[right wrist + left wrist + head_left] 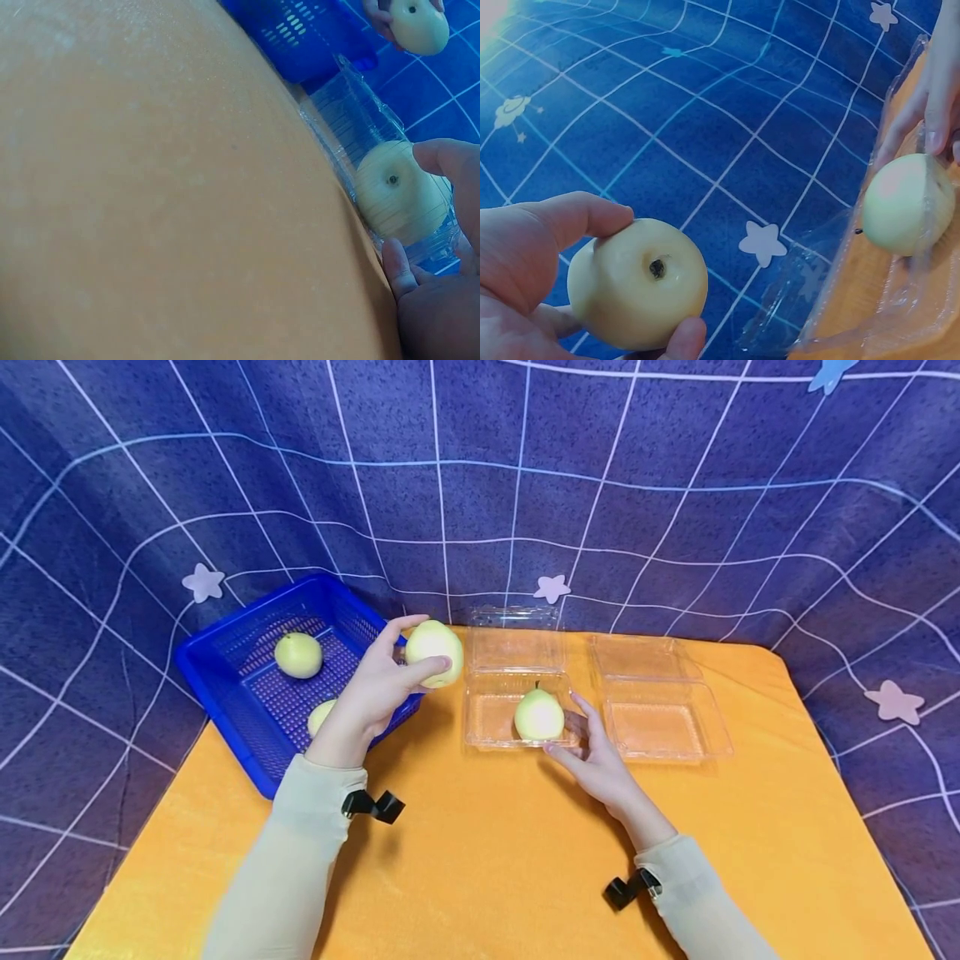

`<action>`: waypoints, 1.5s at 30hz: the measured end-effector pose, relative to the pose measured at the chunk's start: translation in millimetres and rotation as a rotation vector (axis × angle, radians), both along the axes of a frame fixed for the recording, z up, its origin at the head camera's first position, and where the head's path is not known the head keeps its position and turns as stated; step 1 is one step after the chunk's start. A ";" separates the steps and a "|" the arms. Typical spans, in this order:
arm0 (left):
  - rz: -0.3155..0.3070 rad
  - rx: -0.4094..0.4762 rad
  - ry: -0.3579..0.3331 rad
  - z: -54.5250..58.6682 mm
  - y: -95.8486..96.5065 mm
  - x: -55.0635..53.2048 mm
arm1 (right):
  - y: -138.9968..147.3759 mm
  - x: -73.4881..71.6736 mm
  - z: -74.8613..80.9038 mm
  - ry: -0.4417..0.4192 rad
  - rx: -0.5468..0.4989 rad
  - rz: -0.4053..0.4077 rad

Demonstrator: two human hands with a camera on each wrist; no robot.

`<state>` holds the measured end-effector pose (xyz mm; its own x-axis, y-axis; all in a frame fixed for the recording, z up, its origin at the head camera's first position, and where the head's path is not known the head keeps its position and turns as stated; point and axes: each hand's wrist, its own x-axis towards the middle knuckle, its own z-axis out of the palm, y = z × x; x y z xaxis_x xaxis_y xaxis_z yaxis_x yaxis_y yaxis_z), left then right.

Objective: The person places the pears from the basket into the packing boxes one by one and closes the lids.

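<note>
My left hand (375, 681) grips a pale yellow-green pear (435, 653) in the air, between the blue basket and the left clear plastic clamshell box (487, 722). In the left wrist view, thumb and fingers curl round the held pear (637, 289), its dark-centred end towards the camera. A second pear (538, 717) stands stem up in the right part of that box, whose lid is raised at the back. My right hand (600, 764) holds the box at its front right corner, beside this pear; the right wrist view shows the pear (401, 191) behind the clear wall.
On the left stands a blue basket (225, 710) with a pear (298, 655) and another pear (320, 717) partly hidden by my left forearm. A second clear box (660, 727), lid up, lies on the right of the orange-covered table (480, 860). A blue patterned curtain (480, 502) hangs behind.
</note>
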<state>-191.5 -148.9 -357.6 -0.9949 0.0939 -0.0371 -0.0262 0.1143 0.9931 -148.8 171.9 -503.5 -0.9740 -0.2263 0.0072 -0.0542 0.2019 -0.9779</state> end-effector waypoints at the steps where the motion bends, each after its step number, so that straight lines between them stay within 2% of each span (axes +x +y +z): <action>1: 0.000 -0.004 0.004 -1.4 1.8 -0.2 | 0.1 0.2 0.3 -0.001 0.003 -0.001; 5: -0.007 -0.024 0.009 -7.0 9.3 -0.8 | 0.1 0.9 0.7 0.001 -0.001 -0.001; 13: -0.072 -0.057 -0.018 -16.1 25.7 1.5 | 0.1 0.6 1.0 0.000 -0.010 -0.001; 20: -0.092 -0.126 -0.047 -21.1 34.4 3.2 | -0.4 0.5 1.8 -0.003 -0.004 -0.003; 27: -0.088 -0.236 -0.029 -25.0 40.4 5.6 | -1.0 1.1 2.0 -0.001 -0.006 -0.005; 35: -0.125 -0.257 0.016 -33.7 47.7 9.0 | -0.9 1.1 2.7 -0.007 -0.001 -0.007; 39: -0.121 -0.293 0.035 -40.5 52.8 9.4 | -0.9 1.0 1.6 -0.006 -0.001 -0.005; 42: -0.114 -0.339 0.046 -44.2 57.3 10.0 | -0.9 1.0 1.1 -0.006 -0.003 -0.003; 45: -0.101 -0.420 0.062 -46.1 61.7 10.3 | -0.9 1.3 2.4 -0.014 -0.004 -0.005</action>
<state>-181.3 -87.2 -403.7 -0.9830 0.1808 -0.0333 0.0643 0.5076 0.8592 -147.5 171.0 -501.2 -0.9752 -0.2214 -0.0057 -0.0392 0.1979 -0.9794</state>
